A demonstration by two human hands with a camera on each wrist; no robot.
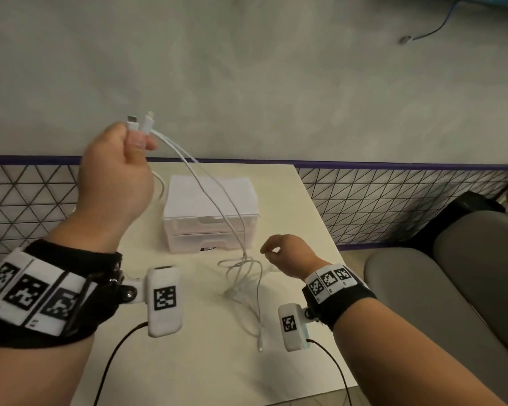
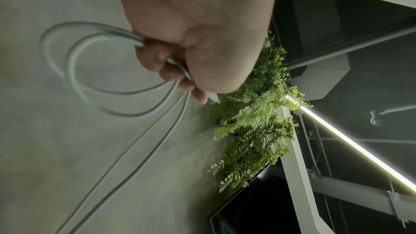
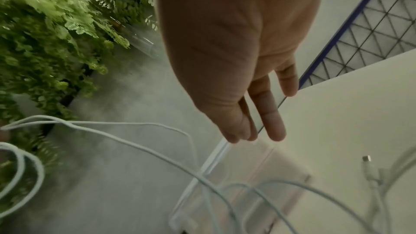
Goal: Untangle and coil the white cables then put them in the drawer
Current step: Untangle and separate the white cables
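1. Nearest to the person, a loose plug [image 1: 260,344] of the white cables [image 1: 244,276] lies on the beige table [image 1: 206,361], just beside the camera unit worn on the right wrist.
2. A little farther, the cables make a tangled heap on the table, in front of the drawer unit [image 1: 210,213]. In the right wrist view a second plug [image 3: 366,165] lies on the table beside the heap.
3. The right hand [image 1: 288,254] hovers near the heap, to its right. Its fingers [image 3: 271,122] are nearly straight, close together and relaxed, and they hold nothing.
4. The white drawer unit stands on the table behind the heap. Both its drawers look closed.
5. Two strands of the cables rise from the heap, pass in front of the drawer unit and go up to the left hand [image 1: 115,177].
6. The left hand is lifted above the table. Its thumb and fingers [image 2: 171,70] are curled and pinch two connectors [image 1: 140,123], which point upward side by side. In the left wrist view a loop [image 2: 74,70] of cable hangs from the same hand.
7. Behind the table are a wire mesh fence [image 1: 393,197] and a grey wall [image 1: 276,68].
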